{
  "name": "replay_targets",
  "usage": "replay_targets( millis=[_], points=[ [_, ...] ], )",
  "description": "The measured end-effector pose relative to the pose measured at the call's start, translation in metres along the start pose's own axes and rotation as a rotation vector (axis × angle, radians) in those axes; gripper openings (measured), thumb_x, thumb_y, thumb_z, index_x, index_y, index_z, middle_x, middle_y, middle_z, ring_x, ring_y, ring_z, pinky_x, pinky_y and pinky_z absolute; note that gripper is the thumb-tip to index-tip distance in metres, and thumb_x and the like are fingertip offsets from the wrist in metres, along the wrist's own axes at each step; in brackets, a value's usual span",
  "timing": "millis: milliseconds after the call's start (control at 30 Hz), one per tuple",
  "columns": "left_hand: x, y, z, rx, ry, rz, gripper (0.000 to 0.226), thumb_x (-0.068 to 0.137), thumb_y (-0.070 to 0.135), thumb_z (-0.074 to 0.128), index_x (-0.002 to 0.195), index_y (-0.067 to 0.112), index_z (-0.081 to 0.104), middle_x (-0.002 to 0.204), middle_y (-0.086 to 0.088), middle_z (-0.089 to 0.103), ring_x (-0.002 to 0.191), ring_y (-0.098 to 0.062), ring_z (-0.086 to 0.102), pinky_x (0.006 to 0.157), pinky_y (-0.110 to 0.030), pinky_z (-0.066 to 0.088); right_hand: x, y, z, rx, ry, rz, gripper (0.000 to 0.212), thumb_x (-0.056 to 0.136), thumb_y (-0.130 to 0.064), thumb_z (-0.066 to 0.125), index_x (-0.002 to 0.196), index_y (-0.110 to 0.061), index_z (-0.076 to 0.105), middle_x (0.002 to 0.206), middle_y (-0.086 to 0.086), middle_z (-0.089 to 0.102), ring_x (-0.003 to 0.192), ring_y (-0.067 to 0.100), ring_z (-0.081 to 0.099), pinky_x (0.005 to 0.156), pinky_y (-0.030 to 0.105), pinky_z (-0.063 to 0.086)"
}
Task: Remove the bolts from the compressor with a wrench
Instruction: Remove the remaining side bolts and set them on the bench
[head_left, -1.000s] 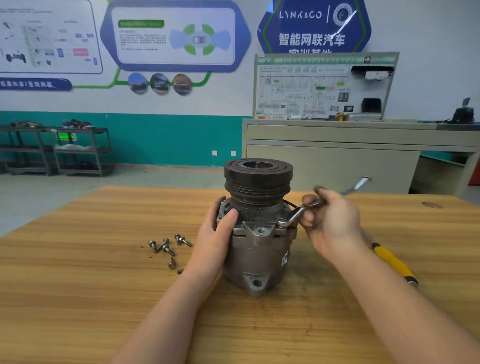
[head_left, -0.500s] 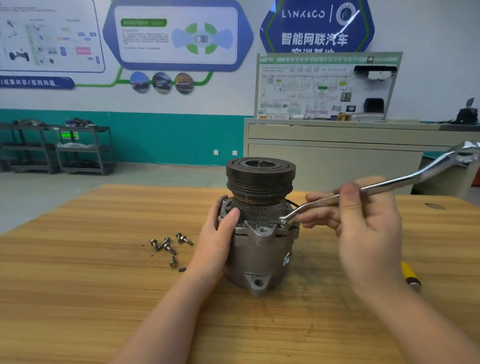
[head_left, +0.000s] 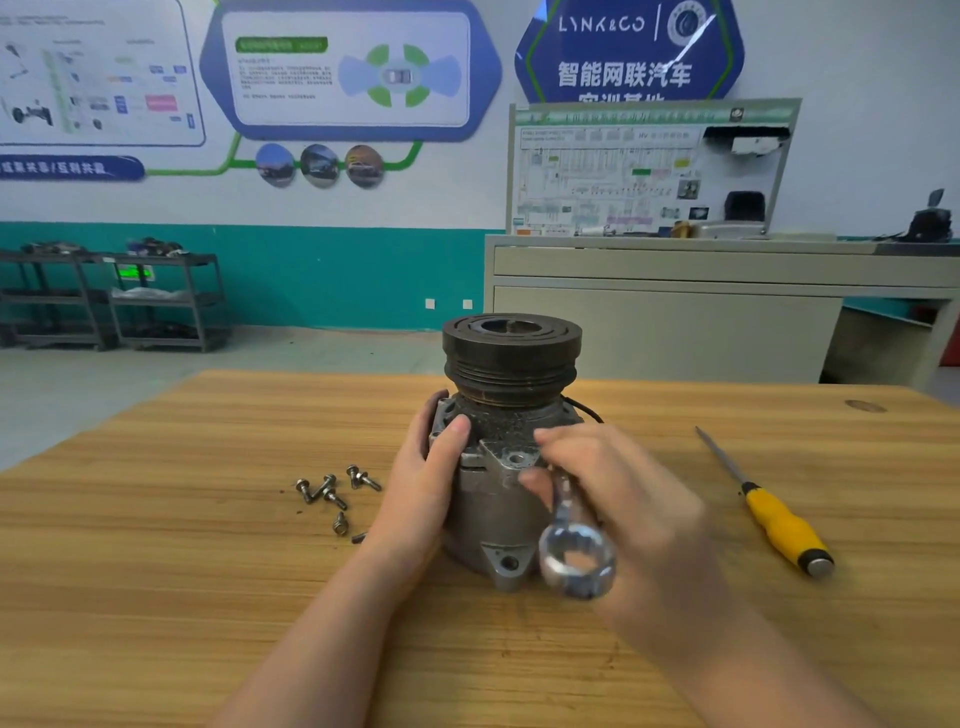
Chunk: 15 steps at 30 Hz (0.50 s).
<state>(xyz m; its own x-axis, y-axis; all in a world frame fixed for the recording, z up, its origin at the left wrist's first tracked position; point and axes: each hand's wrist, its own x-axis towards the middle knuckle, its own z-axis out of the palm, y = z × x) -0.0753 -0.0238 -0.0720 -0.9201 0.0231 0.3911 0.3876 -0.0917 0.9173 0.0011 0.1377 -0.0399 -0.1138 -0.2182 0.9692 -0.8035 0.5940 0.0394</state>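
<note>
Bracing the compressor (head_left: 511, 467) mid-table, left hand (head_left: 423, 493) wraps its left side. Right hand (head_left: 623, 514) pinches the wrench (head_left: 571, 545), ring end nearest. Seat it squarely on the bolt before pulling; loose bolts (head_left: 332, 493) lie left.

Wrench (head_left: 571, 540) swung round from pointing toward the table's far right corner to pointing toward its near edge; right hand (head_left: 634, 519) brought against compressor (head_left: 498, 467) front.
</note>
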Motion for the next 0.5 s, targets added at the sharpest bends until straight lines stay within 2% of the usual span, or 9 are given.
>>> replay_targets(
  millis=[33, 100, 167, 233, 267, 333, 400, 467, 500],
  points=[
    [0.0, 0.0, 0.0, 0.001, 0.005, -0.001, 0.069, 0.081, 0.051, 0.054, 0.144, 0.025, 0.044, 0.133, 0.001, 0.062, 0.117, -0.01, 0.061, 0.097, -0.025, 0.05, -0.004, 0.0, 0.001, -0.001, 0.009, -0.011, 0.019, 0.094, -0.017, 0.054, 0.092, -0.001, 0.065, 0.089, 0.014, 0.068, 0.083, 0.018, 0.063, 0.077, 0.024, 0.052],
    [-0.001, 0.0, 0.0, 0.009, 0.028, -0.006, 0.073, 0.078, 0.055, 0.054, 0.145, 0.028, 0.043, 0.132, 0.008, 0.061, 0.111, 0.003, 0.061, 0.082, -0.01, 0.05, -0.01, 0.0, 0.003, 0.143, 0.125, 0.112, 0.015, 0.101, -0.028, 0.044, 0.101, -0.02, 0.057, 0.089, 0.01, 0.068, 0.078, 0.017, 0.063, 0.072, 0.026, 0.053],
    [-0.001, 0.001, 0.001, 0.011, 0.04, -0.031, 0.078, 0.074, 0.06, 0.056, 0.146, 0.033, 0.041, 0.131, 0.013, 0.061, 0.107, 0.009, 0.06, 0.078, -0.007, 0.048, -0.007, 0.001, 0.005, 0.5, 0.362, 0.392, 0.013, 0.103, -0.03, 0.037, 0.098, -0.028, 0.049, 0.081, 0.01, 0.066, 0.058, 0.019, 0.06, 0.058, 0.027, 0.049],
    [0.0, 0.0, 0.001, 0.019, 0.047, -0.04, 0.087, 0.067, 0.066, 0.057, 0.146, 0.034, 0.042, 0.132, 0.014, 0.061, 0.11, 0.007, 0.06, 0.084, -0.014, 0.047, 0.005, 0.015, 0.008, 0.745, 0.623, 0.77, 0.015, 0.101, -0.017, 0.032, 0.089, -0.019, 0.042, 0.064, 0.01, 0.065, 0.041, 0.02, 0.051, 0.047, 0.021, 0.041],
    [0.001, 0.0, 0.001, 0.021, 0.052, -0.039, 0.09, 0.064, 0.068, 0.057, 0.146, 0.034, 0.042, 0.133, 0.014, 0.06, 0.113, 0.005, 0.059, 0.088, -0.017, 0.046, 0.013, 0.026, 0.009, 0.833, 0.681, 0.971, 0.016, 0.1, -0.011, 0.03, 0.088, -0.015, 0.04, 0.056, 0.009, 0.062, 0.035, 0.02, 0.045, 0.043, 0.019, 0.036],
    [0.002, -0.001, 0.001, 0.023, 0.06, -0.041, 0.091, 0.063, 0.069, 0.055, 0.146, 0.033, 0.042, 0.135, 0.012, 0.059, 0.119, 0.0, 0.057, 0.1, -0.026, 0.045, 0.026, 0.049, 0.012, 0.997, 0.622, 1.3, 0.016, 0.099, -0.007, 0.029, 0.088, -0.01, 0.041, 0.048, 0.008, 0.057, 0.029, 0.017, 0.038, 0.038, 0.016, 0.03],
    [0.001, 0.0, 0.0, 0.036, 0.062, -0.049, 0.089, 0.064, 0.07, 0.054, 0.145, 0.035, 0.042, 0.134, 0.012, 0.06, 0.12, -0.002, 0.057, 0.106, -0.033, 0.043, 0.035, 0.064, 0.012, 1.093, 0.448, 1.489, 0.018, 0.1, -0.007, 0.031, 0.086, -0.009, 0.043, 0.046, 0.008, 0.055, 0.029, 0.015, 0.039, 0.035, 0.014, 0.029],
    [0.001, 0.001, 0.0, 0.051, 0.051, -0.054, 0.085, 0.065, 0.07, 0.054, 0.143, 0.038, 0.043, 0.132, 0.014, 0.061, 0.118, -0.001, 0.058, 0.106, -0.034, 0.044, 0.04, 0.07, 0.006, 1.197, 0.388, 1.503, 0.023, 0.102, -0.012, 0.033, 0.082, -0.01, 0.045, 0.049, 0.009, 0.059, 0.032, 0.014, 0.046, 0.035, 0.014, 0.034],
    [0.0, 0.001, 0.0, 0.057, 0.045, -0.054, 0.084, 0.066, 0.07, 0.054, 0.143, 0.038, 0.044, 0.132, 0.014, 0.062, 0.118, -0.001, 0.058, 0.105, -0.034, 0.044, 0.042, 0.07, 0.001, 1.262, 0.438, 1.467, 0.026, 0.103, -0.016, 0.033, 0.081, -0.011, 0.045, 0.052, 0.009, 0.062, 0.035, 0.015, 0.052, 0.036, 0.015, 0.039]
  ],
)
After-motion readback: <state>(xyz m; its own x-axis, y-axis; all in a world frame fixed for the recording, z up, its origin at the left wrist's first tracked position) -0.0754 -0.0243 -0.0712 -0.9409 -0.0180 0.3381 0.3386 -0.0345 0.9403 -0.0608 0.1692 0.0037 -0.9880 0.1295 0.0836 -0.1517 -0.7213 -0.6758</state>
